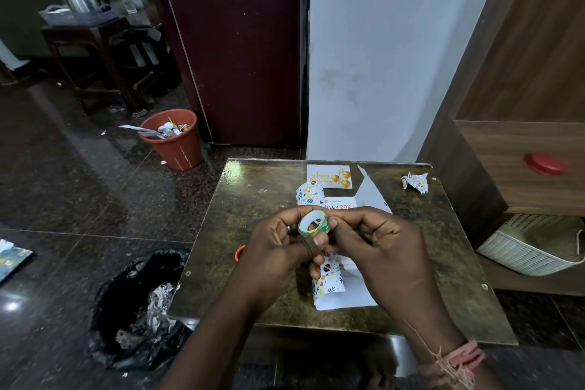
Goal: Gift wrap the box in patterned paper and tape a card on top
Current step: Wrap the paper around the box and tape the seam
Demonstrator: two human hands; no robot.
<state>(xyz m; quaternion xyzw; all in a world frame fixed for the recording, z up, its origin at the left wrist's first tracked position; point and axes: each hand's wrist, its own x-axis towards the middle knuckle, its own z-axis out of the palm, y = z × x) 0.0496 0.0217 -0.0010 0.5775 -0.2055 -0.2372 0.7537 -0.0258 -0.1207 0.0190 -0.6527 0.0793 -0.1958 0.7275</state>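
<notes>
Both hands meet above the middle of the small brown table (pixel 259 263). My left hand (pixel 278 247) grips a small roll of tape (pixel 313 223) with a green and yellow rim. My right hand (pixel 380 250) pinches the roll's right side with thumb and fingers. Under the hands lies the box (pixel 340 203), partly covered by white paper with a colourful pattern (pixel 329 279); its ends curl up. A white "Happy Birthday" card (pixel 329 176) with gold balloons lies flat at the table's far edge.
A crumpled scrap of patterned paper (pixel 414 182) sits at the table's far right. Something orange (pixel 239 253) peeks out by my left wrist. On the floor stand a black bin bag (pixel 133 304), left of the table, and an orange waste bin (pixel 174 139). A white basket (pixel 535 247) stands right.
</notes>
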